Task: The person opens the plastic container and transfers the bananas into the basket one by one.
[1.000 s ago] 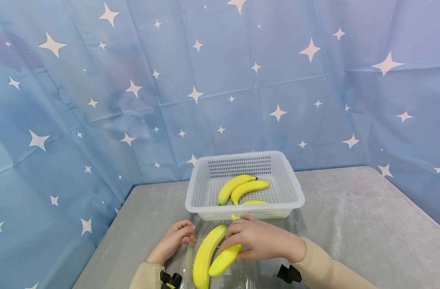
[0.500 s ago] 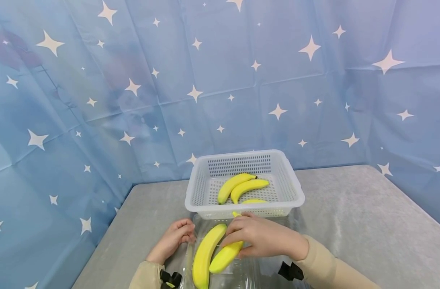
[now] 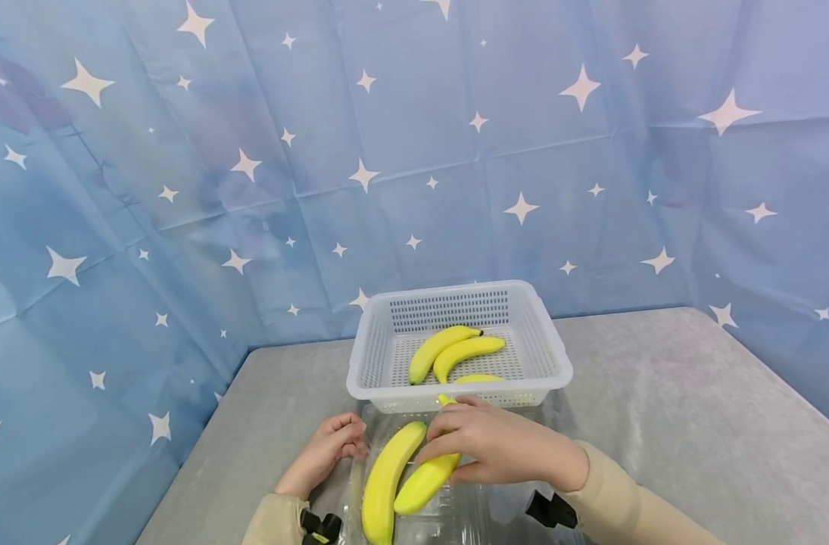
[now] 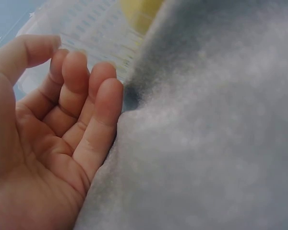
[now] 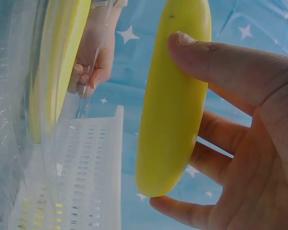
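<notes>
A banana (image 3: 424,486) sits between the right hand's (image 3: 506,446) thumb and fingers, both ends jutting past the grip, above a clear box (image 3: 481,518) beside another banana (image 3: 387,488). The left hand (image 3: 327,450), loosely curled, holds nothing by the box's edge. Beyond, a basket (image 3: 400,394) with three bananas (image 3: 470,351) stands on a grey table (image 3: 659,401) before a starry blue cloth (image 3: 557,151).
</notes>
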### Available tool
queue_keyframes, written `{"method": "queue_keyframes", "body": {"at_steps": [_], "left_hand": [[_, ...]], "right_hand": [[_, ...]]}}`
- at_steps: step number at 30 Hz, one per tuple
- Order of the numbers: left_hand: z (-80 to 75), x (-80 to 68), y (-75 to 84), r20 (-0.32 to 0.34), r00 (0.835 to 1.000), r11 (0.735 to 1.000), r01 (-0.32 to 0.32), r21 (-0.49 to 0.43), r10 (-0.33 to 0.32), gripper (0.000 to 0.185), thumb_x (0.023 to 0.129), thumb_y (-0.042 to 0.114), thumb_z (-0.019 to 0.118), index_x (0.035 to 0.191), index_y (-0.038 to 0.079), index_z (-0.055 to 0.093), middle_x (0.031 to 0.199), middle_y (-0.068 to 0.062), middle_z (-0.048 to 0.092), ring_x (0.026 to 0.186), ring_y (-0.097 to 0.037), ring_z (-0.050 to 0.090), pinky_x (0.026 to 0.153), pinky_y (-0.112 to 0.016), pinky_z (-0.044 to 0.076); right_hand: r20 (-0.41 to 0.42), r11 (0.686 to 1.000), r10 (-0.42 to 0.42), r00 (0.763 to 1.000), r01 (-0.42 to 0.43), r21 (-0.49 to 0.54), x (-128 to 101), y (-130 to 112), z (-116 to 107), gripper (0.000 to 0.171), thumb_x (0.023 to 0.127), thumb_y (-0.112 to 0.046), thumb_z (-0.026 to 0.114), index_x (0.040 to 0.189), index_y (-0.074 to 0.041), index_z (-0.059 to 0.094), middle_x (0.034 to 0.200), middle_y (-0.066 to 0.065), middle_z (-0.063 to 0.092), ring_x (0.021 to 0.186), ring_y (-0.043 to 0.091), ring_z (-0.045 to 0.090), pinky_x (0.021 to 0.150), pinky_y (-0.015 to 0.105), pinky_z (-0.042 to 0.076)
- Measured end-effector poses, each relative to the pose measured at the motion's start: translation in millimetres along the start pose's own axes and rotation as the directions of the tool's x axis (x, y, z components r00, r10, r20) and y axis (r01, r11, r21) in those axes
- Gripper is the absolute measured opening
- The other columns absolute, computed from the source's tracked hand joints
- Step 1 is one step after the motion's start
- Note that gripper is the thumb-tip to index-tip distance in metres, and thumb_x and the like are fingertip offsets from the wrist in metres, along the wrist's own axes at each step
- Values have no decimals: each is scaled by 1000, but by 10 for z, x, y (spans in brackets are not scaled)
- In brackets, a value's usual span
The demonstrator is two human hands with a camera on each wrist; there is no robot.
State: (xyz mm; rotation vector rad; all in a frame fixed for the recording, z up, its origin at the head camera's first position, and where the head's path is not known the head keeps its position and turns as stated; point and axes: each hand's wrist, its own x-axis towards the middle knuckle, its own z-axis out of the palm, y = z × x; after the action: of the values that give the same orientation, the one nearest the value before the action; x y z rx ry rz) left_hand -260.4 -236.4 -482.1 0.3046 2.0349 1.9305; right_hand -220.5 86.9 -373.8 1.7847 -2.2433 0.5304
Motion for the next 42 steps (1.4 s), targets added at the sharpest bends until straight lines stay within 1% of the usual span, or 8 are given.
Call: {"method": "queue_keyframes", "body": {"at_steps": [7, 16, 21, 28, 33, 36, 42], "left_hand": [[-7, -2, -20, -4, 1000, 1000, 9, -1, -9, 19, 99, 16, 53, 81, 10, 57, 69, -1, 59, 67, -13, 63, 69, -32, 56], [0, -11, -9, 3, 1000, 1000, 1, -9, -1, 20, 99, 16, 51, 81, 11, 57, 69, 0, 58, 65, -12, 63, 68, -31, 55], [-1, -14, -12, 9, 1000, 1000, -3, -15, 3, 20, 99, 15, 51, 80, 11, 57, 69, 0, 59, 65, -12, 63, 67, -30, 55], [5, -22, 8, 18, 1000, 1000, -16, -15, 17, 19, 98, 14, 52, 81, 10, 56, 69, 0, 58, 66, -11, 63, 67, -29, 55], [10, -23, 20, 14, 1000, 1000, -13, -20, 14, 18, 98, 14, 52, 81, 9, 56, 69, -1, 58, 66, -12, 63, 67, -29, 55], [6, -20, 14, 12, 1000, 1000, -8, -19, 8, 18, 98, 14, 52, 81, 9, 56, 70, -1, 58, 66, -12, 63, 68, -30, 55], [-9, -4, -16, 8, 1000, 1000, 0, -12, 0, 18, 98, 14, 53, 81, 11, 57, 69, 1, 59, 66, -12, 63, 68, -30, 56]], "right_hand": [[-24, 1000, -4, 1000, 5, 31, -21, -8, -57, 46, 78, -23, 81, 121, -27, 65, 111, -12, 58, 105, 5, 53, 94, 40, 42], [-70, 1000, -13, 997, 11, -24, -35, -11, -117, 48, 75, -23, 84, 119, -26, 66, 111, -12, 59, 106, 7, 55, 92, 42, 43], [-86, 999, -25, 996, 21, -42, -46, 0, -138, 48, 74, -23, 84, 119, -26, 67, 108, -12, 60, 105, 8, 55, 92, 40, 43], [-106, 999, -39, 994, 35, -41, -55, 27, -169, 49, 73, -21, 85, 119, -24, 67, 108, -11, 60, 106, 9, 55, 93, 41, 42], [-126, 998, -54, 991, 48, -50, -60, 58, -176, 48, 72, -20, 85, 117, -21, 67, 107, -10, 61, 104, 9, 56, 92, 40, 43], [-135, 997, -52, 989, 44, -65, -64, 79, -182, 48, 72, -19, 86, 116, -21, 68, 106, -10, 61, 102, 9, 56, 91, 40, 43], [-123, 996, -19, 992, 8, -89, -77, 116, -187, 48, 71, -19, 86, 116, -22, 68, 105, -10, 61, 101, 10, 57, 89, 38, 43]]}}
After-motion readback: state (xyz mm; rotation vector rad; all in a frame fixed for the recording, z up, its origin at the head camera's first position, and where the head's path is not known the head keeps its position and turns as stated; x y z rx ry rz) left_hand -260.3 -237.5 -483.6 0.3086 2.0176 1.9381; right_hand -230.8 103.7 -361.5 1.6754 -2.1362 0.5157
